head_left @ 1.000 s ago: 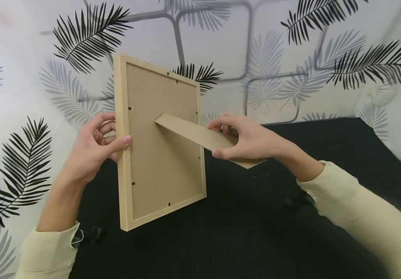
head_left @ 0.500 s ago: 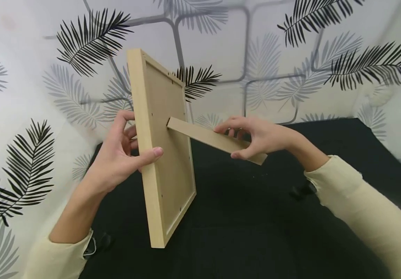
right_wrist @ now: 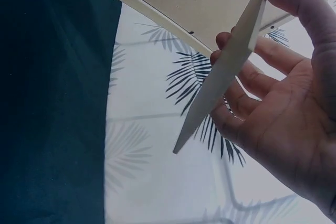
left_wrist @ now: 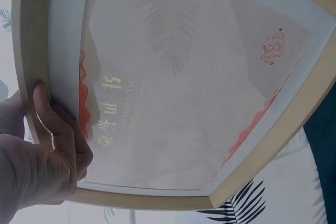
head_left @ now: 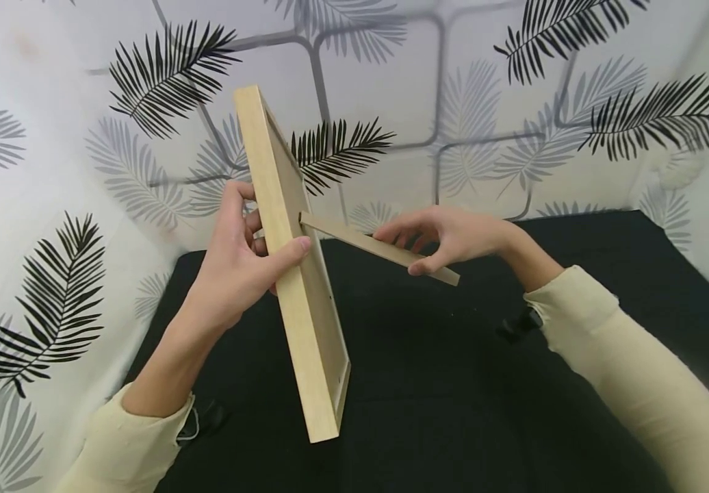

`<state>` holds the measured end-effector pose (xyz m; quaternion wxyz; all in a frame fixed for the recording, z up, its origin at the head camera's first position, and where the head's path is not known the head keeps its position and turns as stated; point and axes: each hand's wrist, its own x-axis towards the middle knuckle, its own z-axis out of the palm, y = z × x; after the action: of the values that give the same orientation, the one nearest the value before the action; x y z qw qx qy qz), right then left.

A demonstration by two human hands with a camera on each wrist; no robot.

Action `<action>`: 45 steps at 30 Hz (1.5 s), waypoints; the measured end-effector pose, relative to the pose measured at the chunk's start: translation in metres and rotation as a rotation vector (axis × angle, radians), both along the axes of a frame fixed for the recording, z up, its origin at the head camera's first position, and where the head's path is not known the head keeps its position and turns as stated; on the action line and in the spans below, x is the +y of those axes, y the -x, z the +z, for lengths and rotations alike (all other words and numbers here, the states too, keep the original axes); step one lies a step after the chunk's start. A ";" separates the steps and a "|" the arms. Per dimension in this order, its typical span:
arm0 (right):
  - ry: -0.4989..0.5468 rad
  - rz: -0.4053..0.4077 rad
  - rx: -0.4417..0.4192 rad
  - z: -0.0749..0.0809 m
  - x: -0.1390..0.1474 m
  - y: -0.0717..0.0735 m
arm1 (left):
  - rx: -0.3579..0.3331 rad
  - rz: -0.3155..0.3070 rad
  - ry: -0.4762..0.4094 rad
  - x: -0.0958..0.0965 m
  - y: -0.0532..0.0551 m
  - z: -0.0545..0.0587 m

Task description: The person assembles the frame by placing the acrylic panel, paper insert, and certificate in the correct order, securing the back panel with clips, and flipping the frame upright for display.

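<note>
A light wooden picture frame (head_left: pixel 289 274) is held up on edge above the black cloth, its back turned to the right. My left hand (head_left: pixel 240 263) grips its near side bar, thumb on the bar and fingers behind. In the left wrist view, the frame's front shows a certificate (left_wrist: pixel 173 103) with gold characters and red wavy borders behind a reflective pane. A flat easel leg (head_left: pixel 361 239) sticks out from the back panel. My right hand (head_left: pixel 453 239) pinches the leg's outer part between thumb and fingers; the right wrist view shows the leg (right_wrist: pixel 226 72) edge-on.
A black cloth (head_left: pixel 428 383) covers the table below the frame. White fabric with black and grey leaf prints (head_left: pixel 379 89) hangs behind and at the left side. Small dark clips (right_wrist: pixel 191 32) line the frame's back edge.
My left hand has moved right with the picture frame, turning it so that the back now shows only as a narrow strip. The right hand keeps hold of the leg, now seen nearly edge-on.
</note>
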<state>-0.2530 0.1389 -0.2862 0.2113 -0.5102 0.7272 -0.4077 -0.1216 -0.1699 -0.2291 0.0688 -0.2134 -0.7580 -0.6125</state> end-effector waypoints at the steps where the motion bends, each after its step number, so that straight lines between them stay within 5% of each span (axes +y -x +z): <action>1: 0.001 0.002 -0.017 -0.002 -0.001 0.001 | -0.007 0.006 -0.006 0.001 0.001 0.000; 12: 0.008 0.002 -0.225 -0.017 0.003 0.014 | -0.082 0.031 -0.055 0.010 0.024 0.004; 22: 0.078 -0.132 -0.162 -0.026 0.014 0.008 | -0.107 0.067 -0.100 0.016 0.045 0.005; 29: 0.339 -0.197 0.071 -0.022 0.010 -0.017 | -0.111 0.120 -0.117 0.017 0.052 -0.001; 38: 0.629 -0.219 0.264 -0.017 -0.030 -0.085 | -0.060 0.215 -0.209 0.021 0.059 -0.013; 45: 0.681 -0.416 0.524 -0.029 -0.062 -0.119 | 0.013 0.231 -0.259 0.027 0.060 -0.018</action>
<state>-0.1344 0.0772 -0.3151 -0.2445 -0.4796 0.6677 -0.5142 -0.1815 -0.1429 -0.2468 0.1705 -0.1179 -0.6916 -0.6919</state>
